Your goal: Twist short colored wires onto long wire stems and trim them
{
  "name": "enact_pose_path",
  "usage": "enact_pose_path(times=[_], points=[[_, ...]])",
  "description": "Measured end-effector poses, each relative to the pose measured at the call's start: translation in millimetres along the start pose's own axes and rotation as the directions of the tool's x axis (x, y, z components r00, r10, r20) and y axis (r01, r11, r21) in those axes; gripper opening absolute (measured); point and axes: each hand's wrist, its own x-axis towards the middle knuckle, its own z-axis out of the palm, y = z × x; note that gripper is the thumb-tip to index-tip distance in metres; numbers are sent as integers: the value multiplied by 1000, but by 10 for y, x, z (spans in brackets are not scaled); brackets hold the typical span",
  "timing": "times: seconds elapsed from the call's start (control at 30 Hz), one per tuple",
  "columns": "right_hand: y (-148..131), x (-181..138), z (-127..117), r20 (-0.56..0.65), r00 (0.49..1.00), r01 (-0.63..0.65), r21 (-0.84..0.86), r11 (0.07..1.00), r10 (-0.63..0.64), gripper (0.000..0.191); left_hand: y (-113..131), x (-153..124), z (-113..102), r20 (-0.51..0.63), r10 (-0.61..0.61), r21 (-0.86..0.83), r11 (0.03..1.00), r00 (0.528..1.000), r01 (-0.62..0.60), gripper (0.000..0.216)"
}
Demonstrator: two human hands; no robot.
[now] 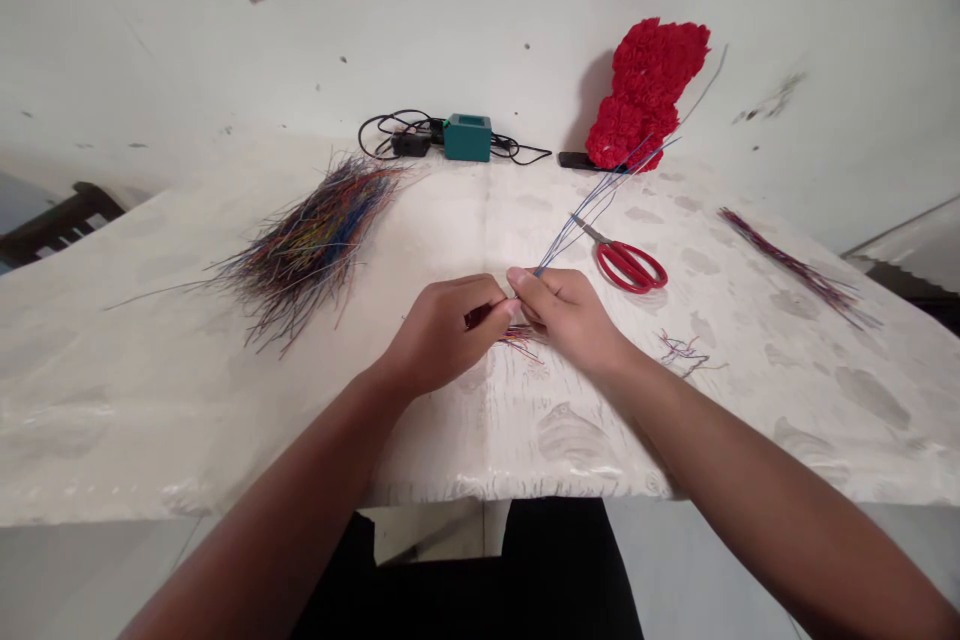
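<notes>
Your right hand (566,310) pinched thin blue wires (568,228), your left hand (450,325) their near ends. Likely working those ends; next move probably needed steady fingertips.

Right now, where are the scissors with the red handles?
In the head view, the red-handled scissors lie right of centre on the pale tablecloth, just beyond the right hand and on the near side of the red ruffled decoration.
</notes>
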Motion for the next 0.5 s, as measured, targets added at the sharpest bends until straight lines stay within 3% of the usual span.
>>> enact_pose_path(times=[0.2, 0.5], points=[[-6, -6, 4, -20, 1000, 15, -17, 1000, -15, 53, 26, 13, -6, 1, -79, -64, 995, 997, 79, 23], [28, 10, 0, 6, 1000, -19, 74, 997, 18, 53, 27, 5, -19, -15, 52, -60, 997, 999, -53, 7]])
